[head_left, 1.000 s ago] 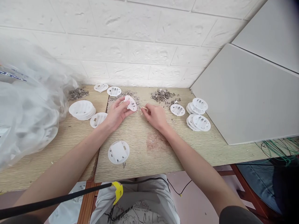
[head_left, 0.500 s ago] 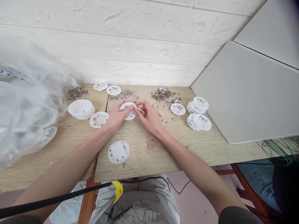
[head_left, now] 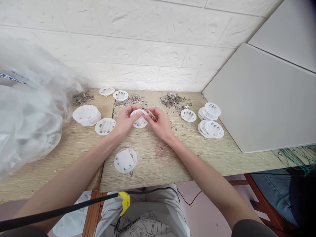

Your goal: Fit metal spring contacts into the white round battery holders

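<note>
White disc held between both hands, toward the table's far edge.

The disc (head_left: 139, 119) is gripped in the left hand (head_left: 126, 121); a thin stick (head_left: 151, 115), pinched in the right hand (head_left: 160, 122), is pointed leftward at the disc's right rim.

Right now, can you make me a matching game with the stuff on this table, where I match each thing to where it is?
Things:
1. white round disc
2. clear plastic bag
3. pile of small metal bits
4. thin wooden stick

Places:
A. by the wall, past the hands
B. in the right hand
C. in the left hand
D. far left of the table

Pairs: 1-C, 2-D, 3-A, 4-B
</note>
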Demonstrator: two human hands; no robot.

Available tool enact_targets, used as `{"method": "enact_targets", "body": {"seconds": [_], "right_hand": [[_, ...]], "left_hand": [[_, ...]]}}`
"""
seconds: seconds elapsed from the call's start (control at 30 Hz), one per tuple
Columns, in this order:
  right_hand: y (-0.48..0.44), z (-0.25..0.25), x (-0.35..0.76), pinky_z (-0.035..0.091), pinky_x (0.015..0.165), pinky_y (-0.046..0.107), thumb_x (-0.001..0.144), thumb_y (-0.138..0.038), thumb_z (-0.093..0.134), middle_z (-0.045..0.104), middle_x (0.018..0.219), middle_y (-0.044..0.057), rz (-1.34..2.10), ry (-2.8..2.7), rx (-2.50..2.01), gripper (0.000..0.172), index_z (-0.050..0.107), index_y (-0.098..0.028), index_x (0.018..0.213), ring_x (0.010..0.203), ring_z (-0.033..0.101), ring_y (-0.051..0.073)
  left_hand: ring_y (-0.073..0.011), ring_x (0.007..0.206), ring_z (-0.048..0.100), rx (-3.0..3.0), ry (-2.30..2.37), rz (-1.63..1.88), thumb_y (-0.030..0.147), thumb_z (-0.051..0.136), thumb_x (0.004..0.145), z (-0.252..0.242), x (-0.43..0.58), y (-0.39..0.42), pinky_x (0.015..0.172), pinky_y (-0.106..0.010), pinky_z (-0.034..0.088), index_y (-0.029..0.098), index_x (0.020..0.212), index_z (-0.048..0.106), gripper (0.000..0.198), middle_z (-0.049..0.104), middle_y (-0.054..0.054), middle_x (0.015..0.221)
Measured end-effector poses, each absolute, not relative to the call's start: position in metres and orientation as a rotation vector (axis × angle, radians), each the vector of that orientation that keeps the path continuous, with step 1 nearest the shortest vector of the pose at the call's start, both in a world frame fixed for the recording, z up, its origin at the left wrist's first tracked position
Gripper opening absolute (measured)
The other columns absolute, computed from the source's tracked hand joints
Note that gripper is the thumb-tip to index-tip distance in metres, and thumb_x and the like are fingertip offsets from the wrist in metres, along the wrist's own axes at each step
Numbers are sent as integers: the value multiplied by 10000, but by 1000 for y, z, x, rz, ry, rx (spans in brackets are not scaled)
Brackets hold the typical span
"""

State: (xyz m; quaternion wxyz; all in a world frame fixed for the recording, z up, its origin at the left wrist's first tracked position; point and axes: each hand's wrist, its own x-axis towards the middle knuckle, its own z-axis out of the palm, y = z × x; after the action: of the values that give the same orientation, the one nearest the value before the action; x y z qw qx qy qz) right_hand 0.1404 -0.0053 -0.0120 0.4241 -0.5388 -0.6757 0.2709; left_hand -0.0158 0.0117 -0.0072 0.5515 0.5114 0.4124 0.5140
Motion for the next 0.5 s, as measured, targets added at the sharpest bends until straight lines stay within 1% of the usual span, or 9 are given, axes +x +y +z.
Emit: {"method": "enact_targets", "body": {"seconds": [0.1,0.23,0.3,0.37,0.43,0.5], "right_hand": [[-4,-12,143,386,623,265,889,-353,572,612,745,5,695,-1692,-1352,200,633,-176,961,646,506,131],[-2,-11,146,363,600,258,851,-286,571,560,672,-25,753,-1686,-1377,210,635,-167,1012,612,479,123],[-2,-9,148,344,580,249,830,-262,564,550,655,-32,826,-1700,-1371,183,649,-167,962,595,459,115],[-2,-7,150,325,561,242,808,-252,564,552,649,-30,894,-1726,-1366,139,657,-164,860,583,441,107],[-1,-5,152,313,549,240,783,-247,572,549,637,-30,940,-1743,-1377,128,661,-160,809,574,433,103],[-1,-4,153,312,544,241,762,-242,575,550,632,-28,969,-1751,-1402,139,674,-156,808,571,435,103]], "left_hand": [[-146,692,561,1299,1080,1163,356,811,667,-9,-20,16,654,-274,422,170,796,689,257,651,-26,755],[-138,610,507,1505,1225,1062,344,772,691,-10,-23,18,577,-273,375,180,780,731,191,665,-32,719],[-130,560,459,1610,1294,1026,315,751,697,-9,-24,17,542,-275,341,196,757,750,133,653,-20,666],[-130,526,430,1674,1309,1012,275,745,683,-6,-24,15,528,-280,327,215,709,758,67,611,-3,585],[-137,512,433,1697,1309,997,241,745,663,-3,-23,13,533,-285,337,225,658,754,19,558,8,517],[-145,507,446,1707,1336,960,230,741,654,-2,-23,13,544,-291,351,224,628,745,27,525,10,485]]}}
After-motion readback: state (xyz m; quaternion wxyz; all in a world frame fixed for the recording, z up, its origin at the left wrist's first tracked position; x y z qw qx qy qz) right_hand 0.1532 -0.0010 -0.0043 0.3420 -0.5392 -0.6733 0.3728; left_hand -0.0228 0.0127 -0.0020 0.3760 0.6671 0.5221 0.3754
